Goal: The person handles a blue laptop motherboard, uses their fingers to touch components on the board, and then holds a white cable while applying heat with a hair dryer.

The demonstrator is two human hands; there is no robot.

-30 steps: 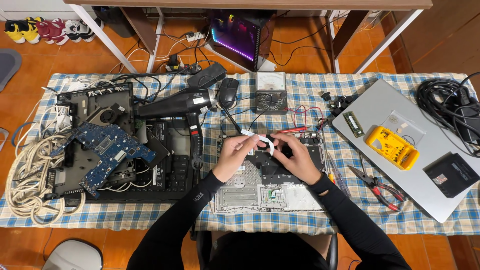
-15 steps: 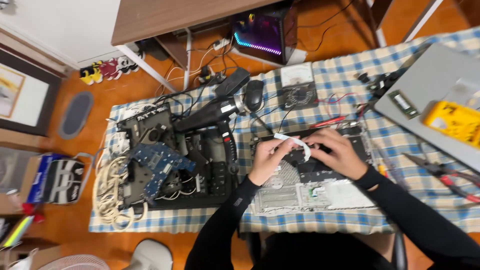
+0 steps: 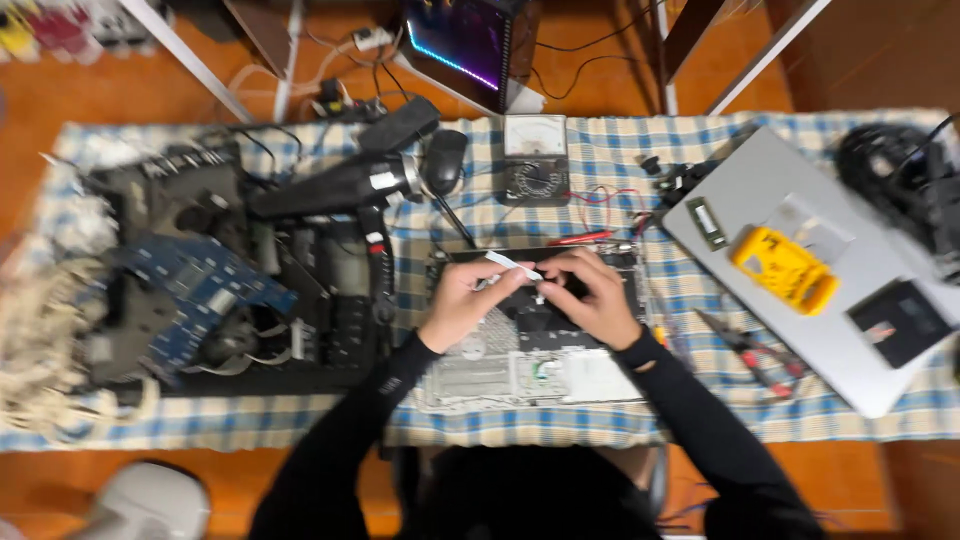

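Both hands (image 3: 535, 295) grip white strip (image 3: 513, 265) over checked cloth (image 3: 610, 160), orange floor (image 3: 120, 90).

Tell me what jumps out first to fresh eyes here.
At centre, the left hand and right hand pinch a white ribbon strip over an opened laptop chassis. A yellow multimeter sits on a closed grey laptop at right; a blue circuit board lies among parts at left.

You wear long black sleeves that run snug down both arms to your wrists. Your left hand (image 3: 462, 300) and right hand (image 3: 595, 295) are bare, with no gloves or rings showing.
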